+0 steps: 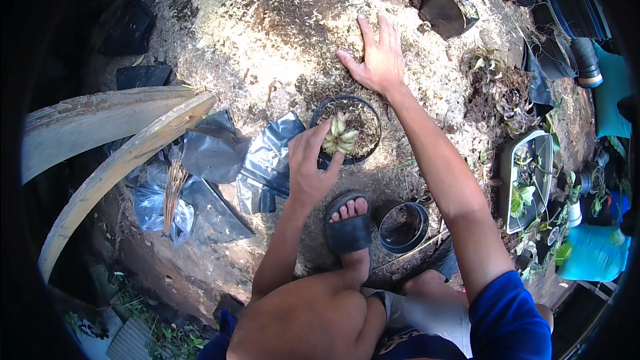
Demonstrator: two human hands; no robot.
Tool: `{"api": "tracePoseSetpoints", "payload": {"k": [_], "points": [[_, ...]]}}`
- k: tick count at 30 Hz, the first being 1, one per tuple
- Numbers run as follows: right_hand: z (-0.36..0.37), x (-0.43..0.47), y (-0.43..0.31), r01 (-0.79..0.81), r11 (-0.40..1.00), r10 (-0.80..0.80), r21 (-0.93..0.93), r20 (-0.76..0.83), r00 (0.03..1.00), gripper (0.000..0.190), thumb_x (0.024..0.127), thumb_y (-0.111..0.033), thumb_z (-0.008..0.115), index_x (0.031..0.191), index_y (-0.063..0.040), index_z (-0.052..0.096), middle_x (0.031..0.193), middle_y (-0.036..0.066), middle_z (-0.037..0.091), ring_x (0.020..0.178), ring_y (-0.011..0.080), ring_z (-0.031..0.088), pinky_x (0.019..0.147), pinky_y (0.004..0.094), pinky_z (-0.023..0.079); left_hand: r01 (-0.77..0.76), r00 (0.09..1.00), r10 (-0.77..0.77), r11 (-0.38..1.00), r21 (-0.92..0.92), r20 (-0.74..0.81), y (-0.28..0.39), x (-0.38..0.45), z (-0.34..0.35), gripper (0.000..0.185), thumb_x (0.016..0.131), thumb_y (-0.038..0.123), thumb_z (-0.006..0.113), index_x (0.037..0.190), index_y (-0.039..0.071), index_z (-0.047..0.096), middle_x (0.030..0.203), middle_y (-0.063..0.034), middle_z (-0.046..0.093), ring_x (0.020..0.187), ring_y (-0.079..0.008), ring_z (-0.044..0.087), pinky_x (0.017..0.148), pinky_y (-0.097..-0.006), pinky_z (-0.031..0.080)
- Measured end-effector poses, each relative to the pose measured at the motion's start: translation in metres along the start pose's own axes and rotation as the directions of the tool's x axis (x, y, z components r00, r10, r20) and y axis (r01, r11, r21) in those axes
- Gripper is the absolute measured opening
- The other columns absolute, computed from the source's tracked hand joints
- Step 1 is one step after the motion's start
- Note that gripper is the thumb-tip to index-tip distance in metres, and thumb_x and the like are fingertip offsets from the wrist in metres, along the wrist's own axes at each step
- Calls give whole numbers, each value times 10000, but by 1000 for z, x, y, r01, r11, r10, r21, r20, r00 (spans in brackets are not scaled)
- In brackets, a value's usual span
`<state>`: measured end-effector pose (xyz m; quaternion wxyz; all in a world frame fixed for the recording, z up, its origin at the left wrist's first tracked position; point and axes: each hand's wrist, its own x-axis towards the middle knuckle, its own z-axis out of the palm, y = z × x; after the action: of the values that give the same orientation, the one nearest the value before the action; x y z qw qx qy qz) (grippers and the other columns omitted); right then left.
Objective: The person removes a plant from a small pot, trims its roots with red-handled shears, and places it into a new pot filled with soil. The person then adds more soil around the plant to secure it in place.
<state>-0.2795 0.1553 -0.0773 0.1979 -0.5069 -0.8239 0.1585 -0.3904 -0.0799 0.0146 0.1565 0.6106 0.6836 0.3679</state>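
Observation:
A pale green succulent rosette sits in a round black plant pot filled with dry husk-like mix. My left hand is at the pot's near left side, its thumb and index finger around the left of the rosette, seemingly touching it. Beyond the pot, my right hand rests palm down with fingers spread on loose husks strewn over the ground. Nothing shows in the right hand; its underside is hidden.
Black plastic grow bags and a bundle of thin sticks lie left, beside two curved boards. A smaller black pot stands by my sandalled foot. Right are uprooted plants, a rectangular planter and an upright black bag.

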Motion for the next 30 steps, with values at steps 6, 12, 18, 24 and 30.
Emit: {"api": "tracePoseSetpoints", "payload": {"k": [6, 12, 18, 24, 30], "points": [[9, 25, -19, 342, 939, -345, 47, 94, 934, 839, 863, -759, 656, 1575, -376, 430, 1645, 233, 299, 1535, 427, 291, 1275, 536, 274, -11, 1000, 11, 1000, -2, -3, 0, 2, 1, 657, 787, 47, 815, 1405, 32, 592, 1227, -156, 679, 1097, -332, 652, 993, -462, 452], [8, 20, -13, 403, 914, -406, 50, 69, 911, 471, 871, -431, 810, 1305, -317, 668, 1423, 132, 547, 1336, 340, 530, 1088, 443, 500, 31, 999, -31, 999, -11, -7, -3, 0, 4, 653, 777, 47, 814, 1393, 33, 600, 1237, -159, 684, 1125, -343, 650, 1021, -464, 445], [-20, -2, -13, 217, 900, -182, 379, -126, 975, 391, 889, -279, 823, 1244, -157, 712, 1161, 132, 741, 1069, 308, 717, 969, 451, 574, -10, 999, 10, 1000, -13, -33, -3, -1, 4, 600, 807, 20, 811, 1365, -42, 599, 1258, -215, 678, 1131, -355, 672, 986, -434, 530], [-86, -92, -37, -72, 780, 23, 621, 86, 996, 436, 945, -356, 783, 1288, -101, 692, 1151, 198, 741, 1059, 330, 742, 922, 450, 590, -8, 998, 7, 1000, -16, -65, -4, -1, 8, 627, 794, 74, 825, 1376, 9, 600, 1244, -179, 684, 1120, -343, 664, 992, -450, 489], [-97, -133, -38, 191, 930, -206, 315, 14, 978, 437, 1042, -253, 624, 1432, -56, 610, 1457, 244, 583, 1346, 398, 572, 1125, 482, 470, 18, 996, -22, 999, -49, -83, -3, -1, 12, 622, 798, 90, 815, 1381, 32, 606, 1230, -162, 690, 1105, -328, 664, 996, -449, 469]]}}
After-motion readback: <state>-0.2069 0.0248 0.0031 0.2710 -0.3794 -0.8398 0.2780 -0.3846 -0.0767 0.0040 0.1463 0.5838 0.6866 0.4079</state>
